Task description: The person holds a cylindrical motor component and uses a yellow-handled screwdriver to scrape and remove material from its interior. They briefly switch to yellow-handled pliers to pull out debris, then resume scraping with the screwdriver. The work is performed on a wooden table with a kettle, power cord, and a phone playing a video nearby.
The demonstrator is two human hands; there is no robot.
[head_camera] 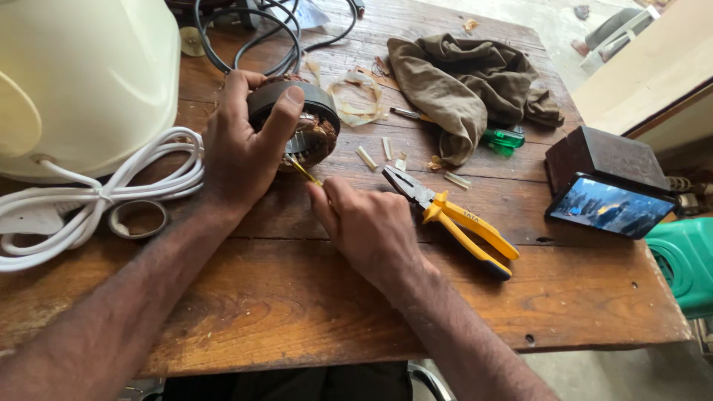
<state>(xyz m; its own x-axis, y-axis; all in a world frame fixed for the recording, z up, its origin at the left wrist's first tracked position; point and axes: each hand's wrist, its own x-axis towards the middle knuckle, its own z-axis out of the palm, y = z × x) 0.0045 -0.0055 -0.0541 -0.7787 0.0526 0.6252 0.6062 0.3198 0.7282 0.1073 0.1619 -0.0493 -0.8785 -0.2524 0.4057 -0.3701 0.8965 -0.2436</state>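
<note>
Copper windings show inside the dark motor stator point(301, 122), which sits on the wooden table point(297, 297) at about eleven o'clock from the view's centre, tipped on edge so its open face looks toward the person. The left hand point(241, 152) is wrapped over the stator's rim, thumb and fingers closed on it to steady it. The right hand point(368, 226) pinches a thin yellow insulation strip point(304, 171) between thumb and fingertip, its far end reaching into the windings at the stator's lower edge. To do this well, I judge the left hand should keep the stator from rolling while the right feeds the strip straight along its slot, without kinking it or scraping the wire's coating. Yellow-handled pliers point(453, 219) lie just beside the right hand at three o'clock, with cut strip pieces point(375, 152) scattered near. An olive rag point(464, 89) lies at one o'clock, a white cable point(89, 197) at nine, and a propped phone point(613, 208) well apart at three.
</note>
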